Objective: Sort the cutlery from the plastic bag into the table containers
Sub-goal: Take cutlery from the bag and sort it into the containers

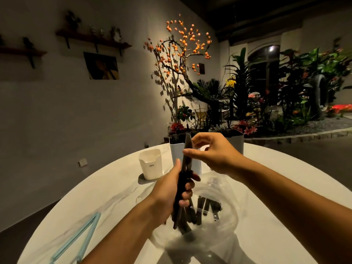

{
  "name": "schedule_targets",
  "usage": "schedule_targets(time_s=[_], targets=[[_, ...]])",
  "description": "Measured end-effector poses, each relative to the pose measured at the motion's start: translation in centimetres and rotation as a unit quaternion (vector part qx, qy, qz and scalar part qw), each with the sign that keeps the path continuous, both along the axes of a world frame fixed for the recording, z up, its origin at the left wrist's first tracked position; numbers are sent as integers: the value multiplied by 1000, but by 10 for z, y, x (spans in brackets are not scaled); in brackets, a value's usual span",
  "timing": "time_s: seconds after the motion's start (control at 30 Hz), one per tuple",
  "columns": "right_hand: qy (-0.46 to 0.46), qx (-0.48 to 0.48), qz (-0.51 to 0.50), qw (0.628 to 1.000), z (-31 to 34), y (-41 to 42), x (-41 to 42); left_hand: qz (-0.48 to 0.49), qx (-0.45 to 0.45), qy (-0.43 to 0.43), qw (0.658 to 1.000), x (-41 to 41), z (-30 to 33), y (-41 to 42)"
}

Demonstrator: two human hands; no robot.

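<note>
My left hand (169, 189) grips a bundle of black-handled cutlery (181, 193) upright above the table. My right hand (211, 151) pinches the metal blade of a knife (187, 147) that sticks up out of that bundle. Below lies the clear plastic bag (224, 221) with several more black-handled pieces (207, 208) inside. A small white container (150, 163) stands at the left. A taller white container (176, 149) with cutlery in it stands behind my hands, and another white container (236, 142) is partly hidden behind my right hand.
The round white table (106, 197) fills the lower view. A pale blue frame-like object (80, 239) lies near its front-left edge. Beyond the table are a wall with shelves and a bed of plants.
</note>
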State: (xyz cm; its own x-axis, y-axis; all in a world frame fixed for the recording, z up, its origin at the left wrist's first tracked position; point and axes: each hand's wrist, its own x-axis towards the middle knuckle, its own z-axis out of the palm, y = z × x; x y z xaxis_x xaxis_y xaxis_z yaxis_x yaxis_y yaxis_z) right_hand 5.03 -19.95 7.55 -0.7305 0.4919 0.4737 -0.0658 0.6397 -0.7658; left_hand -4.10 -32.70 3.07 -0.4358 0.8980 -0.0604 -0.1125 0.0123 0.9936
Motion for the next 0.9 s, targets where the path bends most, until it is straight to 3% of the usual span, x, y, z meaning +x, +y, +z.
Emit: schedule_targets(time_s=[0.17,0.53,0.9], targets=[[14,-14,-22,1000,17,9,3,10,5,-1,1000,2,15,19],[45,-37,-31,998,22,51,2,71,41,156,984,-1,22,67],[96,25,-90,991,29,97,-11,74,86,149,982,-20,31,122]])
